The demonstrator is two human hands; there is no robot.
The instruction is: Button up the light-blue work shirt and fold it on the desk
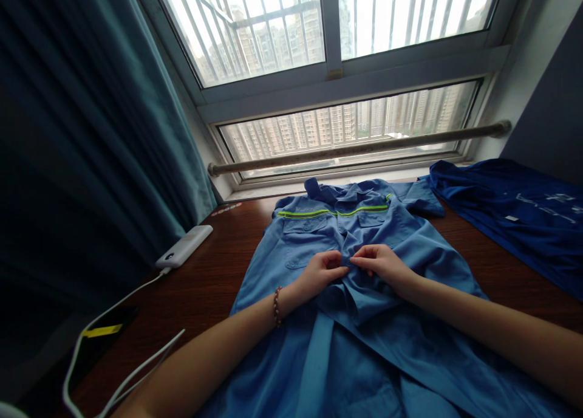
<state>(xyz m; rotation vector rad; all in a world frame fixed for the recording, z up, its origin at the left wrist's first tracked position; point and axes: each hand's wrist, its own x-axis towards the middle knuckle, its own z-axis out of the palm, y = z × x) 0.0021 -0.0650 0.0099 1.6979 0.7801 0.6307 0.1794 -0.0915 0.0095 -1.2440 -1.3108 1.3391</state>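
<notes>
A light blue work shirt (300, 242) lies spread on the dark wooden table, its collar toward the window. A yellow-green and dark stripe runs across its chest above two flap pockets. Both my hands meet at the front placket, a little below the pockets. My left hand (322, 268), with a beaded bracelet at the wrist, pinches the shirt's front edge between thumb and fingers. Close beside it, my right hand (381, 265) also pinches the placket cloth. Any button between the fingertips is too small to make out. The lower front lies in loose folds nearer me.
A white power bank (184, 246) with a white cable (122, 302) lies left on the table (214, 278). A darker blue garment (514, 217) with white lettering lies to the right. Behind are a window with a metal rail (364, 147) and a blue curtain (150, 114) at the left.
</notes>
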